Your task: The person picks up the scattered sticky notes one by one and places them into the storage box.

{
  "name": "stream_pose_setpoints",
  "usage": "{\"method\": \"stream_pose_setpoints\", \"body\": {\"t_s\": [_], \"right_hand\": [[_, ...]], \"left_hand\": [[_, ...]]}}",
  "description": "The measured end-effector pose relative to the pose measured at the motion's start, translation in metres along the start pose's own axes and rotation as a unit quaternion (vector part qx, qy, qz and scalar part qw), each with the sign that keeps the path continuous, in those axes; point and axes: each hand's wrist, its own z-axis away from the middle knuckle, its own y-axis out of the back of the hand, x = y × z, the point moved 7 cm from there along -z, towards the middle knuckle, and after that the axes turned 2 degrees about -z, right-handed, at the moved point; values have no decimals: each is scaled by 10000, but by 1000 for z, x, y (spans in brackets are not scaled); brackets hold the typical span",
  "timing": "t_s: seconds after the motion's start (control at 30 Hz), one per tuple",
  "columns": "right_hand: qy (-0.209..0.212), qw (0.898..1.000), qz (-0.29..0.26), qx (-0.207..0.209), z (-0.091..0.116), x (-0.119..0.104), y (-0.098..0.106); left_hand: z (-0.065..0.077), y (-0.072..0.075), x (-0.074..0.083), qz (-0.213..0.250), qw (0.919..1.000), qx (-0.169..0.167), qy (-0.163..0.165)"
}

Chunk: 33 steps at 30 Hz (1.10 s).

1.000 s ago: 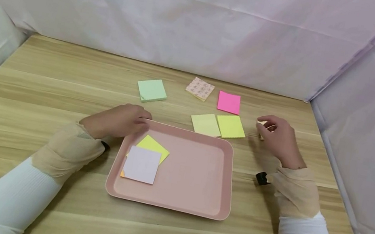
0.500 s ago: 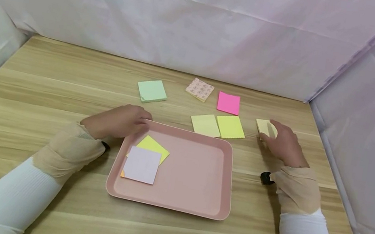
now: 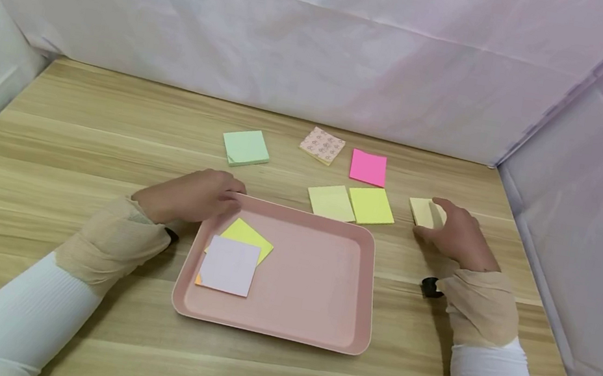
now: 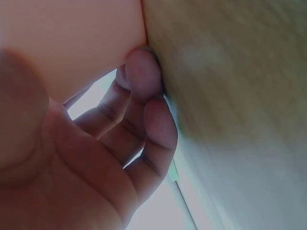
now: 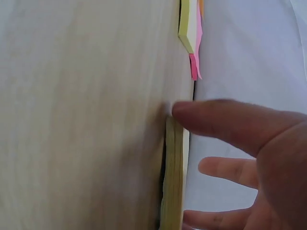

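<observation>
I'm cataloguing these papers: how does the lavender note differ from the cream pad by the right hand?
The lavender note lies in the tray; the cream pad is outside it. The lavender note's top is uncovered; the right hand partly hides the cream pad's. Both look unpatterned.

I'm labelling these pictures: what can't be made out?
Head view: the right part of the cream pad, behind the right hand.
Head view: part of the yellow pad under the lilac pad.
Head view: a corner of the tray, behind the left hand.
Right wrist view: the cream pad's lower end, cut off at the bottom.
Head view: motifs on the printed pad, too small.
</observation>
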Motion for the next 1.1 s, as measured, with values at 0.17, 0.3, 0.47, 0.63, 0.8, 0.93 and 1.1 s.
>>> {"method": "stream_pose_setpoints", "body": {"t_s": [0.17,0.3,0.47,0.63,0.8,0.93,1.1], "right_hand": [[38,10000,1,82,-1,0,0],[87,9998,21,162,-2,1,0],[90,9997,-155,153,-2,2,0],[49,9991,-420,-79,-2,3,-1],[-121,9973,-697,-182,-1,5,2],[-90,9964,-829,145,0,4,8],[-64,9909,-1261,465,4,3,9]], "left_hand": [[0,-1,-2,42,10000,-23,21],[-1,-1,-2,53,10000,-28,-24],[-1,-2,-2,27,10000,-44,-73],[-1,-1,-1,46,10000,-35,-37],[-1,-1,-1,10,10000,14,-94],[-2,-1,-2,-32,10000,20,-79],[-2,-4,-4,114,9998,-127,68]]}}
